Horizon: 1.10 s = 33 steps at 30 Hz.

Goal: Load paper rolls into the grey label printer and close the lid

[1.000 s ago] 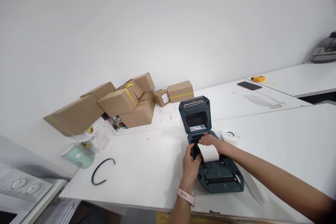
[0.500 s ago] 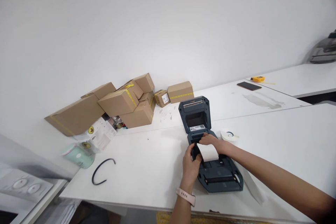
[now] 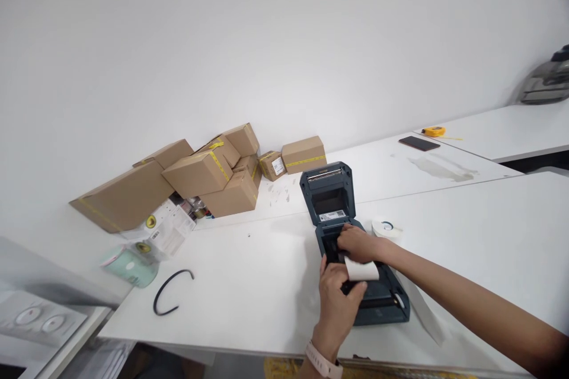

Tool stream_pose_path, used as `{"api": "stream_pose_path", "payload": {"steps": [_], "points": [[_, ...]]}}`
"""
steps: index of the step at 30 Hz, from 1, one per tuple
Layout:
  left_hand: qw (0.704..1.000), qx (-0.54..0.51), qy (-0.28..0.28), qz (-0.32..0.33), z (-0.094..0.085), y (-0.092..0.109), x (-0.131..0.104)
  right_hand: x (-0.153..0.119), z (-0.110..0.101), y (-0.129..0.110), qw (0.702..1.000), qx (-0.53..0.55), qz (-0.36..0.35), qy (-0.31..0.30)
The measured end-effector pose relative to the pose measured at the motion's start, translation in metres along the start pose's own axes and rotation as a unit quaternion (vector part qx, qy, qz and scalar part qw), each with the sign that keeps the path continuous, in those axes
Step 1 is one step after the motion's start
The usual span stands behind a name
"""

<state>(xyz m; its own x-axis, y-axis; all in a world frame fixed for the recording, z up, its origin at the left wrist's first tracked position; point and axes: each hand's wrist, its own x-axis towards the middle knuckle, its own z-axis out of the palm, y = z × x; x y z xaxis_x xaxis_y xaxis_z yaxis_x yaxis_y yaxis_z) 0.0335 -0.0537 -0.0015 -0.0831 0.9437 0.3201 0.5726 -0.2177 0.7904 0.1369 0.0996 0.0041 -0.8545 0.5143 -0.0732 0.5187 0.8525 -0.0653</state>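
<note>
A dark label printer (image 3: 326,188) stands on the table with its lid swung up and back. A white strip of label paper (image 3: 362,270) curls up out of its bay. My left hand (image 3: 336,293) is at the front left of the bay, thumb and fingers closed around the strip's near left edge. Inside the bay is my right hand (image 3: 357,244), its fingers curled down behind the strip; what they hold is hidden. A roll of white labels (image 3: 386,228) lies just right of the printer, and a long paper strip (image 3: 422,311) trails along its right side.
Cardboard boxes (image 3: 195,174) are piled against the wall at back left. On the left are a mint-green canister (image 3: 133,266) and a curved black band (image 3: 160,293). A phone (image 3: 418,143) and a yellow tape measure (image 3: 433,131) lie at back right.
My left hand has moved from the printer's left side forward and right to the strip's near edge. The strip has shifted right and nearer. My right hand has curled lower into the bay.
</note>
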Motion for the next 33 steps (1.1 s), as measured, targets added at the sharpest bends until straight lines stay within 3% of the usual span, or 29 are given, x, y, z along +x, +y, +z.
{"api": "stream_pose_path", "payload": {"steps": [4,8,13,15,18,19,20,22,24,28,31,33], "points": [[0.991,0.037,0.064,0.113,0.010,-0.010,-0.013,-0.004,-0.005,-0.003,1.000,-0.006,-0.015,-0.012],[0.976,0.064,0.084,0.192,0.018,-0.014,-0.038,-0.012,-0.015,-0.004,0.999,0.013,-0.022,0.024],[0.953,0.089,0.146,0.249,0.029,-0.017,-0.060,-0.039,-0.059,0.000,0.989,0.059,-0.042,0.128],[0.949,0.101,0.148,0.260,0.031,-0.019,-0.063,-0.046,-0.085,0.004,0.959,0.096,-0.040,0.263],[0.945,0.117,0.150,0.268,0.030,-0.020,-0.065,-0.041,-0.118,0.017,0.846,0.141,0.024,0.514],[0.943,0.121,0.153,0.269,0.030,-0.019,-0.066,-0.036,-0.126,0.022,0.819,0.160,0.054,0.548],[0.942,0.124,0.155,0.270,0.029,-0.019,-0.067,-0.030,-0.132,0.028,0.814,0.185,0.081,0.545],[0.940,0.130,0.159,0.272,0.029,-0.016,-0.068,-0.017,-0.137,0.038,0.828,0.252,0.105,0.490],[0.938,0.132,0.168,0.274,0.029,-0.013,-0.068,-0.011,-0.135,0.041,0.834,0.301,0.104,0.450],[0.926,0.139,0.226,0.270,0.037,-0.007,-0.069,-0.029,-0.113,0.021,0.798,0.341,0.089,0.489],[0.909,0.159,0.284,0.261,0.046,-0.007,-0.070,-0.064,-0.078,-0.008,0.784,0.374,0.040,0.493],[0.900,0.160,0.313,0.258,0.051,-0.008,-0.072,-0.088,-0.048,-0.027,0.802,0.325,-0.008,0.501]]}}
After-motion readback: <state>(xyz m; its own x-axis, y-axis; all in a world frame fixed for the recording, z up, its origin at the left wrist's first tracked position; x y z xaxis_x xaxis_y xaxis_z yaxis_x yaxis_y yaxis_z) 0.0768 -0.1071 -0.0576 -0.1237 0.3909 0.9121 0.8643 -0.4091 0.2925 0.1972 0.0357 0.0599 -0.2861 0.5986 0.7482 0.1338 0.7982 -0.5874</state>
